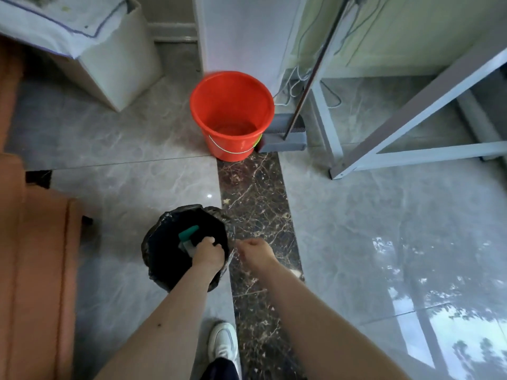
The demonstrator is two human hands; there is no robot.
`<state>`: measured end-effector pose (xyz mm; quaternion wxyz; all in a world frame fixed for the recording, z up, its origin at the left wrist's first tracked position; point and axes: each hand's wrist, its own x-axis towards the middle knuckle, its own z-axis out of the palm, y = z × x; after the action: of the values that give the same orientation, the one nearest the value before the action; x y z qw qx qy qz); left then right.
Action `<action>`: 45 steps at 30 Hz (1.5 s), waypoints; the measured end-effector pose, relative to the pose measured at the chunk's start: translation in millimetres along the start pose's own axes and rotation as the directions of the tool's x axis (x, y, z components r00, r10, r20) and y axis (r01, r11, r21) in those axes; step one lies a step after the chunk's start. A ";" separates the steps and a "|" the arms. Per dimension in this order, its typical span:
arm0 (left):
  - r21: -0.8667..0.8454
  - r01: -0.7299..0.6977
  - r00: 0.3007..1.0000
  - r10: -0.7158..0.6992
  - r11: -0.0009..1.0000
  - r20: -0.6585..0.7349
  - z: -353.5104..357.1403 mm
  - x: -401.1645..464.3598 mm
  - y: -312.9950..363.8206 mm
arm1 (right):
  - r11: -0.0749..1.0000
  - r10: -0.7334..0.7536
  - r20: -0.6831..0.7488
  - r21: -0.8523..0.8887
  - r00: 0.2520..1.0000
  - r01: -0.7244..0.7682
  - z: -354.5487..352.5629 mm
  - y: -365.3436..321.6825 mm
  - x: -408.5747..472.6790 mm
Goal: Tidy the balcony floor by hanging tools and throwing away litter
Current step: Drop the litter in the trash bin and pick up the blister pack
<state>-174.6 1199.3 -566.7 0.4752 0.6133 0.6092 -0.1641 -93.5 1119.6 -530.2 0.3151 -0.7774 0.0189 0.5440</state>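
Observation:
A small bin lined with a black bag (164, 250) stands on the grey floor in front of me. My left hand (207, 252) reaches into its mouth, closed on a green and white piece of litter (188, 238). My right hand (253, 252) hovers just right of the bin's rim with its fingers curled in; whether it pinches the bag's edge or something thin I cannot tell. A broom with a grey head (285, 137) leans upright behind, its dark handle (315, 69) rising to the top of the view.
A red bucket (231, 113) stands ahead, touching the broom head. A white metal frame (411, 124) crosses the right side. An orange-brown seat (35, 242) fills the left. A white box (120, 58) sits at the back left. My white shoe (222, 344) is below.

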 end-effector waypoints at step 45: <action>0.371 -0.888 0.426 0.183 0.274 0.886 898.9 -724.8 85.7 | 0.211 0.735 -0.402 0.901 0.546 0.380 -675.9 808.1 -424.7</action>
<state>94.5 83.7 -412.8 0.3397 0.8235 -0.0607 -0.4503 -3.6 -5.7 -403.6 0.5895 -0.5428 0.5977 0.0222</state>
